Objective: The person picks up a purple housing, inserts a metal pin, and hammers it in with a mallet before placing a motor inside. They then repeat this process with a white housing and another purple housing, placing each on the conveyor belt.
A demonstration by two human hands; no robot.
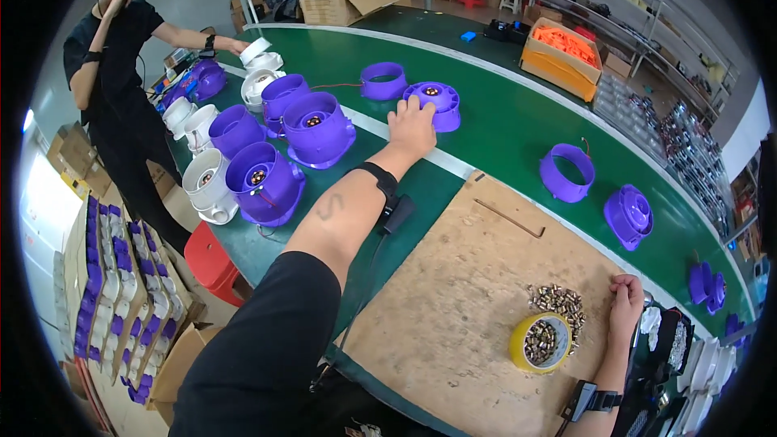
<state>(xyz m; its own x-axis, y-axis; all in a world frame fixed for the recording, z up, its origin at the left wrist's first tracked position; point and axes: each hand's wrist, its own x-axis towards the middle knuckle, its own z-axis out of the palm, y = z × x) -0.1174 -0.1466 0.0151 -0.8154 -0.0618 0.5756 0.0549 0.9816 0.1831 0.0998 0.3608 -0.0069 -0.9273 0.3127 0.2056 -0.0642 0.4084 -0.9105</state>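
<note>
Surface: green belt [502, 125] under and beyond the left hand [413, 125]; brown board [437, 299] lay nearer the body, between both hands. Room: co-worker [113, 73] stood far left of that hand; carton [558, 69] of orange pieces, well beyond it.

Grip: left hand, fingers spread, touched the near edge of the purple base [441, 117]; whether they clasped it could not be told. Right hand [626, 307], fingers curled, at the board's edge; contents hidden.

Around: purple ring [383, 91], just beyond the left hand; purple housings [320, 142], crowding its left; tape roll [518, 345] and metal bits [558, 299], left of the right hand.
</note>
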